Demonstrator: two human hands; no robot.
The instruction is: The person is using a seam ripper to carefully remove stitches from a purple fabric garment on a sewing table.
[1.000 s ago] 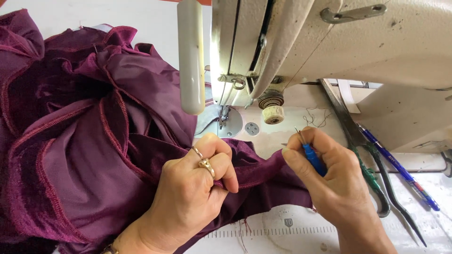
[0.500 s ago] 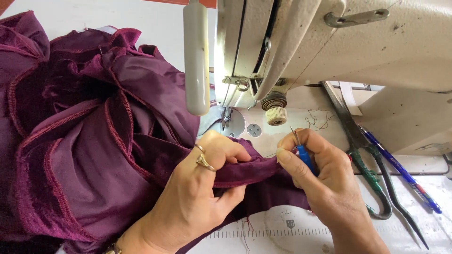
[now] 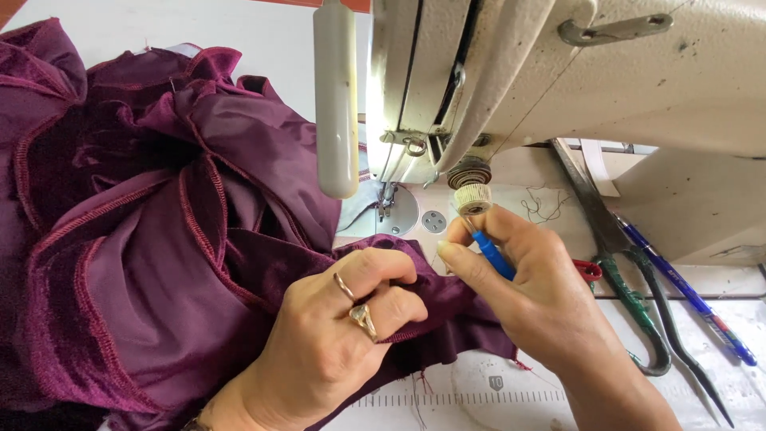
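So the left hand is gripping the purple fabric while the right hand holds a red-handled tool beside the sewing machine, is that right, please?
Not quite: the tool in the right hand has a blue handle, not a red one, as the head view shows. The rest holds: the left hand grips the purple fabric beside the sewing machine.
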